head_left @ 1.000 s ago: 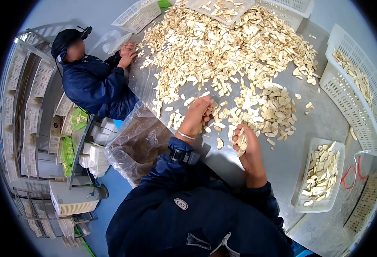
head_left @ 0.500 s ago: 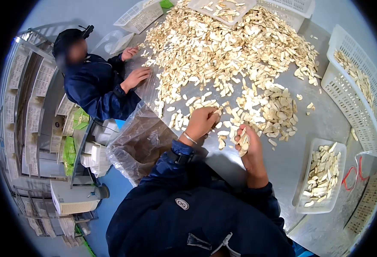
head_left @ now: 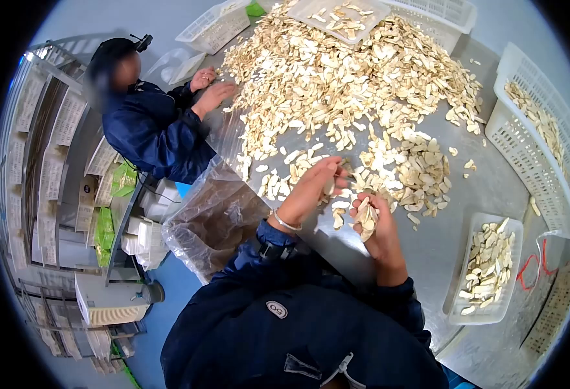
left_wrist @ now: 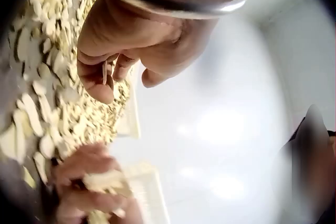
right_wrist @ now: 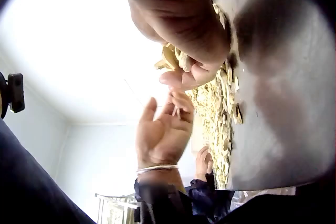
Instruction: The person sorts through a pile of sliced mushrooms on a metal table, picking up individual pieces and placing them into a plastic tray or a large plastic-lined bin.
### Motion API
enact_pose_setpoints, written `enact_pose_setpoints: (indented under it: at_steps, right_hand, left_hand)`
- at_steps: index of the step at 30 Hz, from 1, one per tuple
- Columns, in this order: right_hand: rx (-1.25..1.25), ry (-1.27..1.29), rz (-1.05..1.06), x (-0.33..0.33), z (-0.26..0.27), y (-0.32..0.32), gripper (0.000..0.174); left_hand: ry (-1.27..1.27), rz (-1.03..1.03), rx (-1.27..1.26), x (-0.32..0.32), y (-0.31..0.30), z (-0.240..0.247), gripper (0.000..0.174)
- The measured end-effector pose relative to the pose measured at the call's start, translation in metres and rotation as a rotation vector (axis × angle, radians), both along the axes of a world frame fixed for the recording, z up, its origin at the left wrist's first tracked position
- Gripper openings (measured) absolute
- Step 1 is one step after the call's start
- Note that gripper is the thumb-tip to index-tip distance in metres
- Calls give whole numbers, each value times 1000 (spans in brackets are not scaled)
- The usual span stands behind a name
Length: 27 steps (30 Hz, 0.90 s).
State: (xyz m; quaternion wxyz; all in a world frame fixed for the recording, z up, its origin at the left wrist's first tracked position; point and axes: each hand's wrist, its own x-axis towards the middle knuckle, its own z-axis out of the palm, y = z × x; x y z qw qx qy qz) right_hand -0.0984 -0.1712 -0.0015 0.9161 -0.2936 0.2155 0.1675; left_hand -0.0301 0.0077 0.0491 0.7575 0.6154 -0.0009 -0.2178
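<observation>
Pale dried slices lie in a big heap (head_left: 337,78) on the metal table, with a smaller pile (head_left: 422,170) nearer the person. The left hand (head_left: 305,194) is above loose slices just left of the right hand; in the left wrist view this hand (left_wrist: 152,29) pinches a thin slice (left_wrist: 107,74) between its fingers. Curled round several slices (head_left: 366,219), the right hand (head_left: 384,240) is low over the table beside the small pile. In the right wrist view, slices (right_wrist: 172,57) stick out of the right hand's grip (right_wrist: 178,19), and the left hand (right_wrist: 164,137) is close to its fingertips.
A shallow white tray of slices (head_left: 463,295) is at the right, near a large perforated basket (head_left: 524,142). Another tray (head_left: 317,19) sits on the heap. A clear plastic bag (head_left: 191,227) hangs at the table's left edge. Another person (head_left: 149,139) works at the left.
The left hand first drew back, then moved toward the right hand with its fingers extended more. The right hand has stayed nearly in place, still holding slices. The other person's hands have moved.
</observation>
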Motion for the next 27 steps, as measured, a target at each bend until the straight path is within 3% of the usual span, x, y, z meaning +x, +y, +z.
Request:
enact_pose_setpoints:
  at_steps: [4,7,8,12,13,14,15,17,19,24,25,26,27]
  right_hand:
    - [-120,-95,-70,-6,18,11,45]
    - [34,-53,28,-1,3,1,47]
    - [-40,-166,19,-6,-1,0,41]
    - [180,-98,40,-2,-21,-4,33]
    - [125,-118,-5,-7,-9,-5,30]
    - [-165,-332,-88,-19,10,0,27]
    - [47,-191,-24,-10,1,-12,24]
    - [306,-210,-22,-6,-12,-31,26]
    - [275,-169,-154,-17,17,-54,26]
    - [-371,-338,-741,-72,82,-121,30]
    - [-677,-277,-785,-90,95,-136,30]
    - [-874,-183,-971,-96,95,-156,33]
    - [-1630,-194,-1044,-106,90,-174,37]
  left_hand:
    - [-104,-170,-192,-17,-19,23,54]
    - [-198,-65,-53,-16,-15,29,55]
    - [-191,-25,-17,-16,-11,27,56]
    - [-174,31,41,-24,6,24,55]
    - [-169,37,64,-27,9,21,55]
    - [-168,36,76,-28,13,17,54]
    - [-164,30,84,-31,16,14,53]
    - [-166,44,102,-40,18,17,50]
    - [-197,24,160,-51,19,24,46]
    - [-133,12,110,-56,45,-5,41]
    - [-130,-21,115,-58,47,-9,41]
    - [-129,-41,125,-60,48,-12,41]
    - [-128,-44,142,-62,52,-13,40]
